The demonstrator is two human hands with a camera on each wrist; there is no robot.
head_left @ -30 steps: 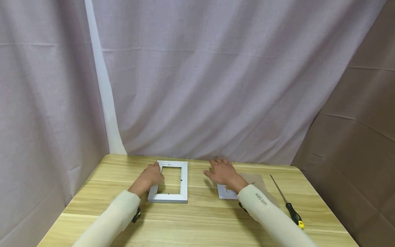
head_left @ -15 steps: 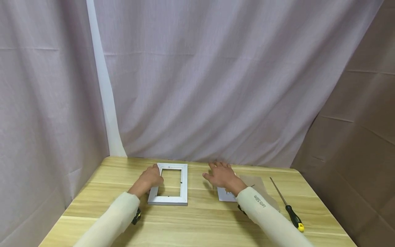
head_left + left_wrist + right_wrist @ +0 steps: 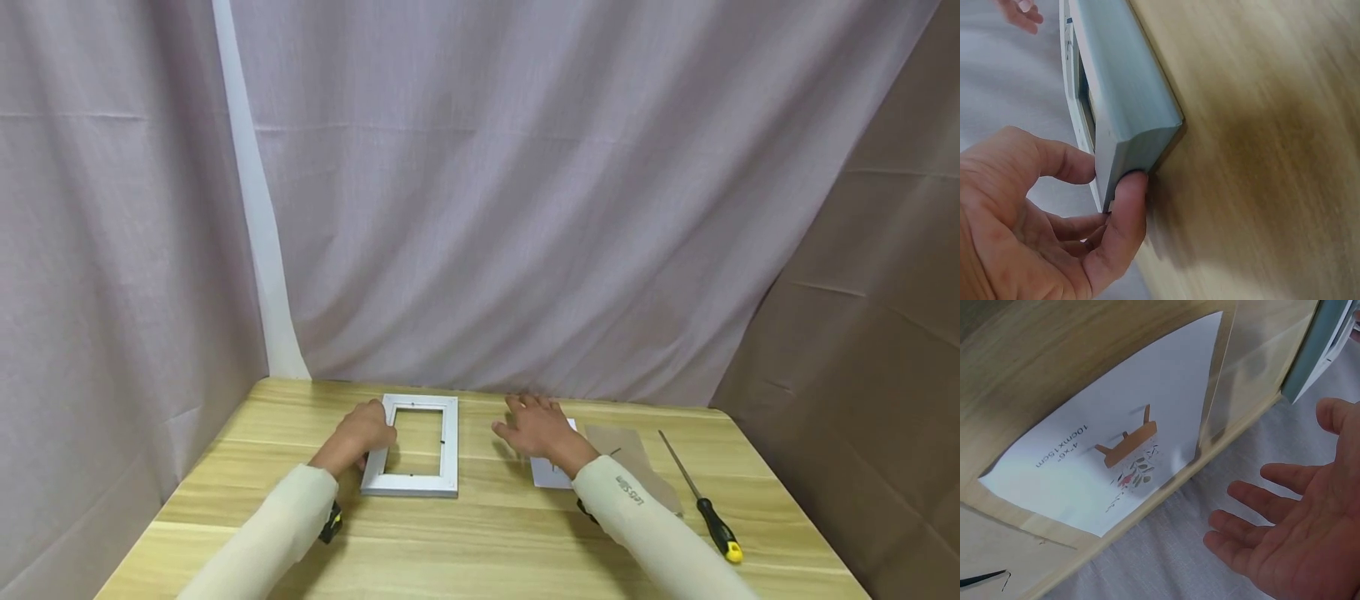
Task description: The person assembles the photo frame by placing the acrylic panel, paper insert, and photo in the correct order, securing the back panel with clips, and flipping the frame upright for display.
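The left hand [image 3: 365, 435] pinched the left rail of the grey picture frame [image 3: 414, 447], lying flat at centre-left on the counter [image 3: 480, 533]. The right hand [image 3: 536, 427] hovered spread above the printed paper insert [image 3: 1110, 450]. The frame appeared light and rigid, best gripped by its outer rails.

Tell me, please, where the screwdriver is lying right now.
In the head view the screwdriver lies on the table at its right side, just right of the brown board and beyond the right hand.
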